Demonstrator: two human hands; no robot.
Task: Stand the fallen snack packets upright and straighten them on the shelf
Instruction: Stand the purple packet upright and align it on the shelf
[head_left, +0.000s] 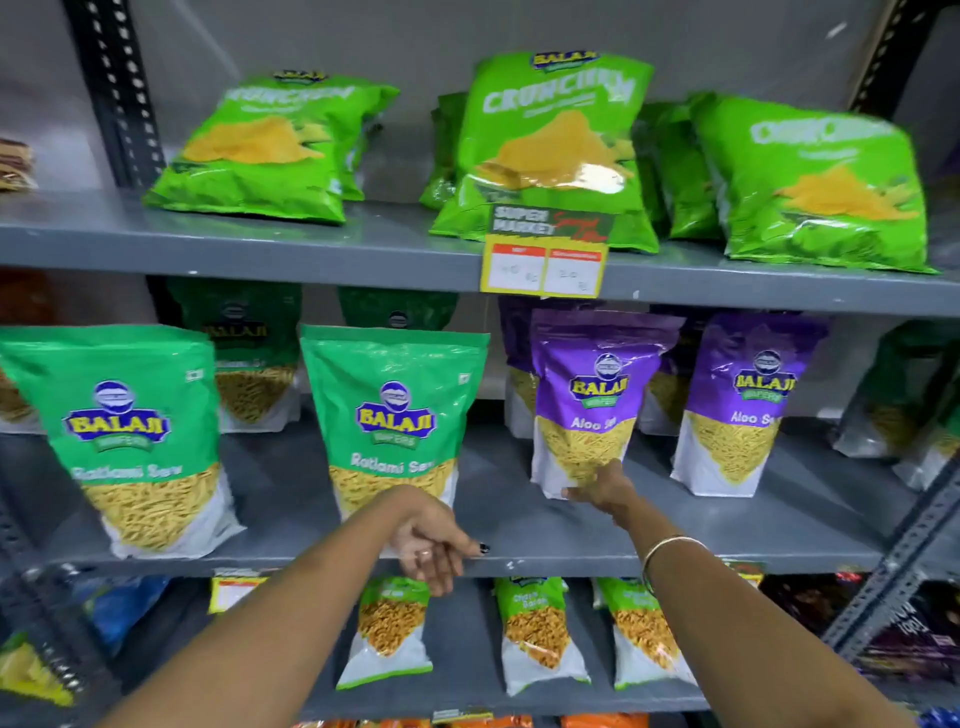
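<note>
On the middle shelf (519, 525) two green Ratlami Sev packets (124, 436) (395, 415) stand upright at left and centre. Two purple Aloo Sev packets (597, 395) (748, 405) stand to their right. My right hand (597, 488) touches the bottom of the nearer purple packet, fingers at its lower edge. My left hand (434, 540) hangs loosely at the shelf's front lip, just below the centre green packet, holding nothing. More green and purple packets stand behind in shadow.
The top shelf holds light-green Crunchem bags (556, 150) leaning back, with a yellow price tag (543, 270) on its edge. The lower shelf carries small green dal packets (535, 629). Slotted metal uprights (893, 561) frame the right side.
</note>
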